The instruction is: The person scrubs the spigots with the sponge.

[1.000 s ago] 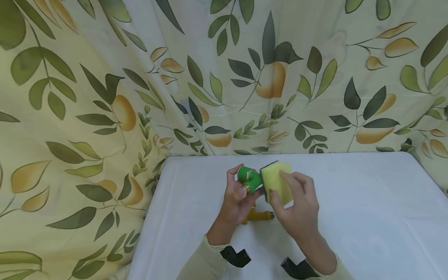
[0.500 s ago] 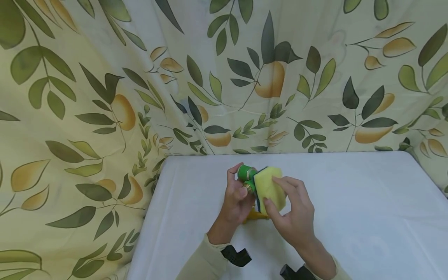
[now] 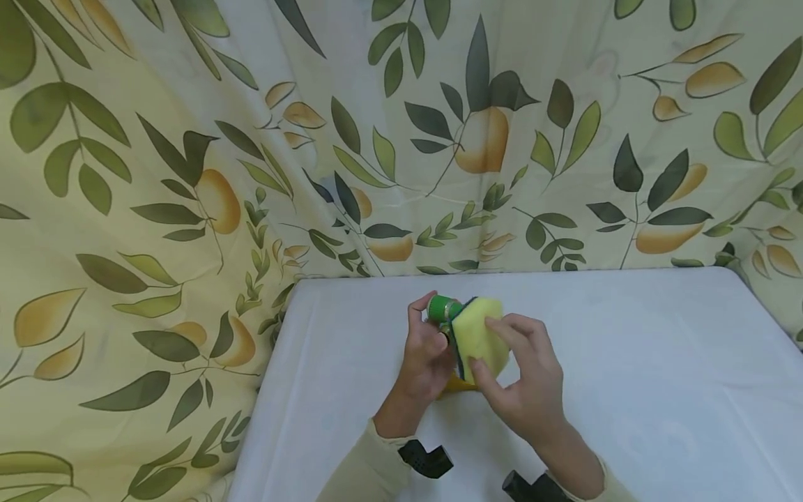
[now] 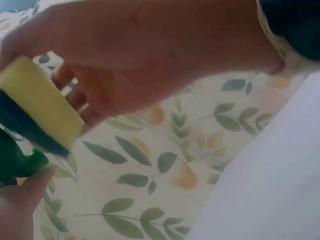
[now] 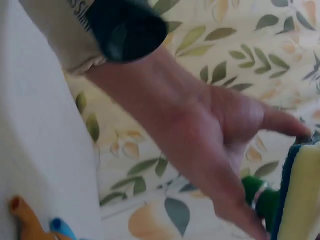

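Note:
My left hand (image 3: 425, 366) holds a green branched pipe fitting (image 3: 441, 308) with brass-coloured ends, its thumb on the near branch. My right hand (image 3: 532, 380) pinches a yellow sponge (image 3: 482, 338) between thumb and fingers. The sponge's dark scouring side faces the fitting, covers much of it and appears to touch it. In the left wrist view, the scouring side of the sponge (image 4: 45, 97) lies close above the green fitting (image 4: 12, 160). The right wrist view shows the left hand (image 5: 200, 130) around the fitting (image 5: 267, 205), with the sponge at the right edge.
Under the hands on the white table (image 3: 627, 376) lies a yellow-orange pipe piece (image 3: 459, 385), mostly hidden. A blue piece (image 5: 61, 227) shows beside the orange one (image 5: 30, 220) in the right wrist view. A leaf-patterned curtain (image 3: 376, 139) hangs behind and to the left.
My right hand has brought the sponge left and slightly down onto the green pipe fitting, covering more of it and of the orange piece. My left hand stays nearly still.

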`<state>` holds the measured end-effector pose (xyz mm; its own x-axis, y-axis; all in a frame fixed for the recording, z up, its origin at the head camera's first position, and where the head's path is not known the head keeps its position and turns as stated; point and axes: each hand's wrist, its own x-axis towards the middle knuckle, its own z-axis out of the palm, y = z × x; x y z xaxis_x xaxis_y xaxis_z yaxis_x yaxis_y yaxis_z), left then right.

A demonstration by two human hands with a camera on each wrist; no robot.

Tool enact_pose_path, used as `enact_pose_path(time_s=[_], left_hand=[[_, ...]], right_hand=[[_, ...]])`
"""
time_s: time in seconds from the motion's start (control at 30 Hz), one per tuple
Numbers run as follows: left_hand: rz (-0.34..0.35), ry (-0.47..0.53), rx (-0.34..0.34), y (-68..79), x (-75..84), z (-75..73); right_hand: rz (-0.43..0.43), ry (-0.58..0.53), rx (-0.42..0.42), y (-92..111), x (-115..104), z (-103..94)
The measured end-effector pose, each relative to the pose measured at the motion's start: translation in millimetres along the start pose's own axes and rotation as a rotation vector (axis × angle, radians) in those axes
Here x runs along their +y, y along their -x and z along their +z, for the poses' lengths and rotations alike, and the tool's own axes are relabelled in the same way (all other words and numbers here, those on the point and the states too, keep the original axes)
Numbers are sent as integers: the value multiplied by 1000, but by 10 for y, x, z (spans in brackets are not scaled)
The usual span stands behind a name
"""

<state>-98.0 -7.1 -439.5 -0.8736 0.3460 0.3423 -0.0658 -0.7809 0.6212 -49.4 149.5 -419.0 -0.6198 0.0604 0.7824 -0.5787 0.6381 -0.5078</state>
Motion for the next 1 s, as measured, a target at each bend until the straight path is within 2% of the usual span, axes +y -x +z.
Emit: enact_pose_path(time_s=[0.17,0.37,0.5,0.63,0.77,0.83,1.0], left_hand=[[15,8,-20,0,16,1],[32,-14,-74,-8,19,-13],[36,-35,-75,-9,-2,-61],[41,-31,-86,-6,10,-83],[37,-39,-102,-16,55,-74],[37,-44,-111,-13,68,-76],[28,-43,-125,7,84,-71]], right_hand=[[50,20,20,-18,16,13],[-48,30,-11,-11,6,25],[-30,82,-17,-20,-16,29],[-57,109,10,-43,12,18],[-4,141,41,-86,101,-4],[29,139,32,-80,113,-10],[3,102,17,-23,92,-4]])
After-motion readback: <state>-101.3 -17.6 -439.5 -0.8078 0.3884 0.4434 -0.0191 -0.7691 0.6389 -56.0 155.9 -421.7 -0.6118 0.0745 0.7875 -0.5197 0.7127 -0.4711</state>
